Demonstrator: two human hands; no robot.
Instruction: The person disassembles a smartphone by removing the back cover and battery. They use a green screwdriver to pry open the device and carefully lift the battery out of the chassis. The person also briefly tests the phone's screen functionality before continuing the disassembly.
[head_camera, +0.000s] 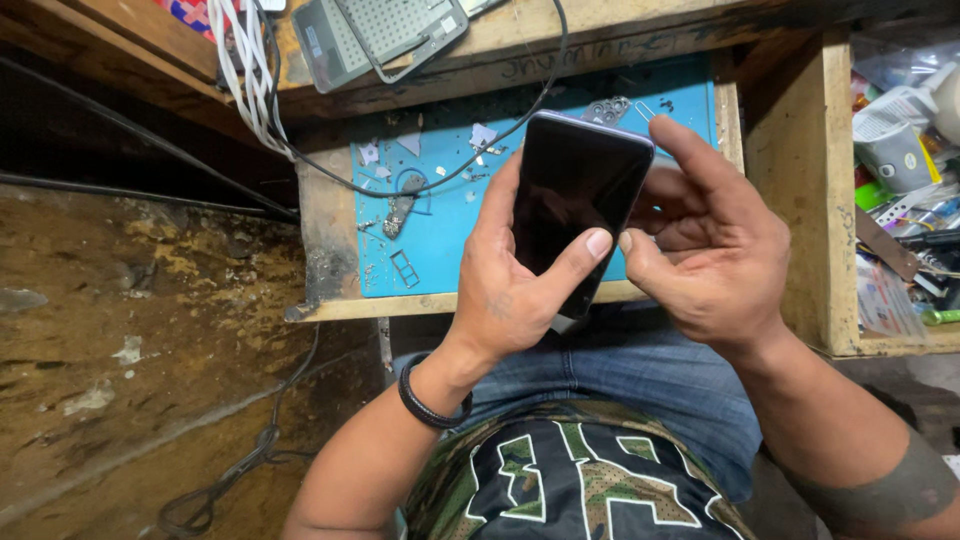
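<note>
A dark smartphone (572, 195) with a black, unlit screen is held upright over a blue work mat (440, 240). My left hand (505, 290) wraps around its left side from below, and the thumb lies across the lower screen. My right hand (705, 245) touches the phone's right edge, its index finger reaching up to the top right corner. A black cord bracelet (425, 405) circles my left wrist.
The mat lies on a worn wooden bench (330, 240) and carries small metal parts, a SIM tray (405, 268) and scraps. A black cable (440, 180) loops across it. A grey device (375, 35) rests at the back. A cluttered wooden compartment (900, 170) stands at right.
</note>
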